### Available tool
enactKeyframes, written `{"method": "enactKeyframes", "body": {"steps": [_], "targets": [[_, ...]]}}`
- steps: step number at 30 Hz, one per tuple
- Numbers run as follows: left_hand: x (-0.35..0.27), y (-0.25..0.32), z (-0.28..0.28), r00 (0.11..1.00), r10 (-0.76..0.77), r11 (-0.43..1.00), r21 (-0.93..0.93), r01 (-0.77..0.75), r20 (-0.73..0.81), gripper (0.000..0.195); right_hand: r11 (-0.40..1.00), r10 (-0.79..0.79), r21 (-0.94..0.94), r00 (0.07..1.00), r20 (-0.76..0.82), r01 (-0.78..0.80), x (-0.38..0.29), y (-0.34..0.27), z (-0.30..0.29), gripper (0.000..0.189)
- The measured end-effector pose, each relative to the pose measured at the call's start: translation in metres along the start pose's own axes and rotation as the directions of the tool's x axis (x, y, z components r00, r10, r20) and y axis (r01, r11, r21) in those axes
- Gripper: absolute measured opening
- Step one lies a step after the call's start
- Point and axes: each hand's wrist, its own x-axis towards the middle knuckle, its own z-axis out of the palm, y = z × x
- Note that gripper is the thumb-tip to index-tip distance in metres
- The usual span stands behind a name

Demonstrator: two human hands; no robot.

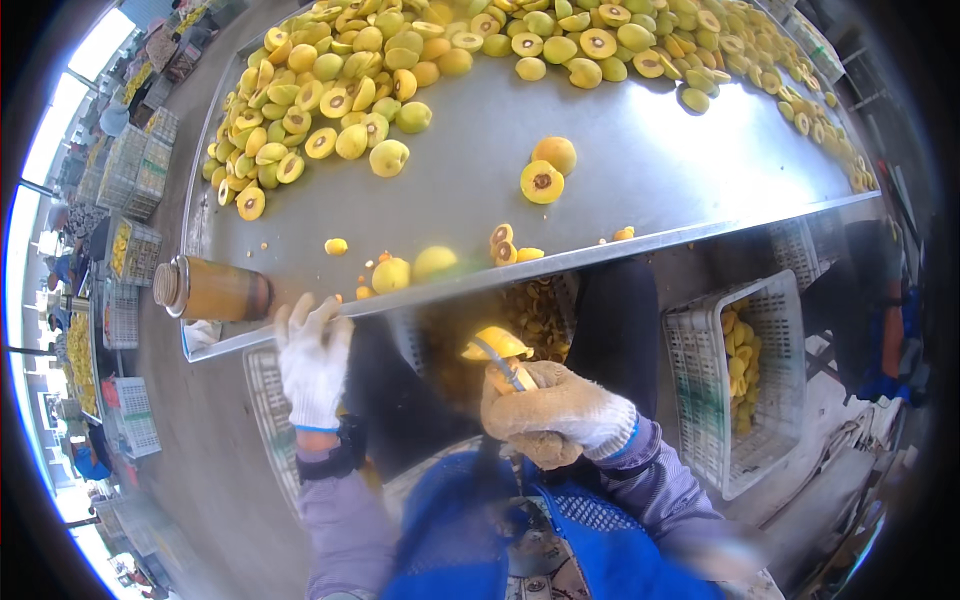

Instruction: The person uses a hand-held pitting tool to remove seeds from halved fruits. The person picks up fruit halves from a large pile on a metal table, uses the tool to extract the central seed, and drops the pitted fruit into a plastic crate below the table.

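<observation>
My left hand [313,360], in a white knit glove, is raised at the near left edge of the metal table [465,180], its fingers apart and holding nothing. My right hand [555,409], in a stained knit glove, is closed around a knife with a curved metal blade [491,351]. A yellow piece of fruit [501,343] rests against that blade. Halved yellow fruits, which look like peaches or apricots, lie by the table's front edge, among them a whole-looking one [391,275]. Farther in, a cut half [541,182] shows its brown centre and touches a rounder fruit [555,154].
A large heap of halved fruit [360,75] covers the table's far side. A jar of brown liquid [225,289] lies at the left corner. A plastic crate [731,390] with yellow pieces stands at the right. Stacked crates [129,169] and people are at the far left.
</observation>
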Motion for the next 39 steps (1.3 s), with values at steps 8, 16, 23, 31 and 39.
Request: {"method": "enactKeyframes", "body": {"steps": [8, 16, 23, 31, 39], "targets": [[0.175, 0.209, 0.05, 0.832, 0.54, 0.698, -0.618, -0.361, 0.123, 0.041, 0.993, -0.113, -0.066, 0.919, -0.377, 0.095, -0.014, -0.013, -0.013, 0.02], [0.217, 0.255, 0.091, 0.685, 0.474, 0.877, -0.37, -0.308, 0.553, 0.055, 0.986, -0.159, -0.108, 0.885, -0.437, 0.124, -0.019, -0.016, -0.029, 0.023], [0.173, 0.16, 0.057, 0.849, 0.352, -0.363, -0.779, 0.512, 0.394, 0.051, 0.886, -0.326, -0.45, 0.841, -0.431, 0.113, -0.001, 0.0, -0.037, 0.018], [0.069, 0.175, -0.029, 0.898, 0.103, 0.78, -0.595, 0.194, 0.428, 0.042, 0.499, -0.504, -0.855, 0.755, -0.42, -0.142, 0.007, 0.017, -0.021, 0.034], [0.036, 0.153, -0.022, 0.849, 0.144, -0.291, -0.798, 0.528, 0.509, 0.065, 0.769, -0.406, -0.638, 0.747, -0.527, -0.032, -0.009, 0.006, 0.015, 0.023]]}}
